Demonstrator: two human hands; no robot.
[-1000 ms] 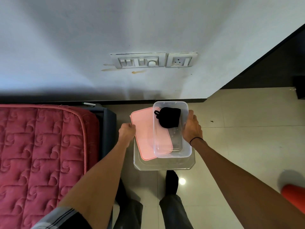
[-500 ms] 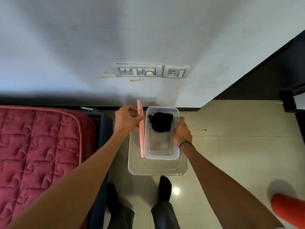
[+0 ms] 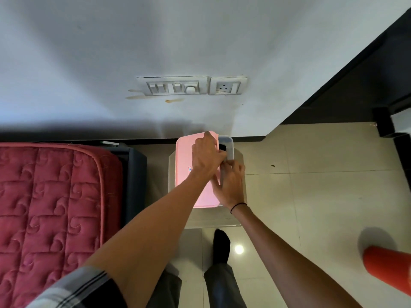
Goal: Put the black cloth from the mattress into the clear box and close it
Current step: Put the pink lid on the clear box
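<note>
1 head camera looks steeply down, near the stool point(image 3: 240, 221).

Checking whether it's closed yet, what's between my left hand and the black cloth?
In the head view, the pink lid lies under the left hand, over the cloth.

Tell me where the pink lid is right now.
In the head view the pink lid sits centre frame, lying over most of the clear box on the stool, right of the mattress, with the left hand on it.
</note>
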